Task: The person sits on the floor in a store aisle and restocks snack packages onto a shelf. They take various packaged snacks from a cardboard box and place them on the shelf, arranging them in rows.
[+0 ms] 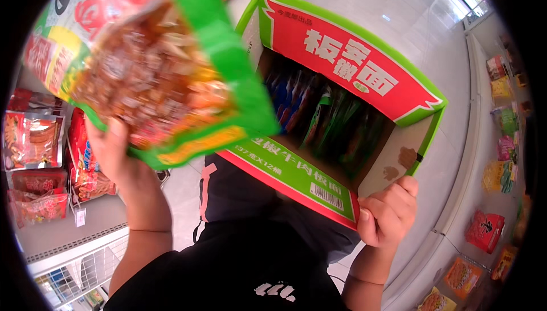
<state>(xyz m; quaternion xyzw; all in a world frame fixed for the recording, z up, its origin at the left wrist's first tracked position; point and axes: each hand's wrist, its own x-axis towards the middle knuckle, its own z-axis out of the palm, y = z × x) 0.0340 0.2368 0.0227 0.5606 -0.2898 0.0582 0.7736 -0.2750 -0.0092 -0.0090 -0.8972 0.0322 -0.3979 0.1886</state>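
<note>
My left hand [113, 153] grips the lower edge of a large green plastic food packet [149, 76] with a picture of chopped brown food; the packet is slightly blurred and close to the camera. My right hand [389, 210] pinches the near right corner of an open cardboard box [333, 63], green and red with printed writing. The box is tilted in front of my body. Inside stand several blue packets [290, 97] on the left and green-edged packets [320, 114] in the middle and right, the deeper part in shadow. The packet in my left hand covers the box's left side.
Packaged foods [34, 140] hang and lie on a shelf at the left, above a white wire basket [96, 264]. Along the right runs another shelf with several bagged snacks [485, 230]. Pale floor tiles [376, 7] lie between the shelves.
</note>
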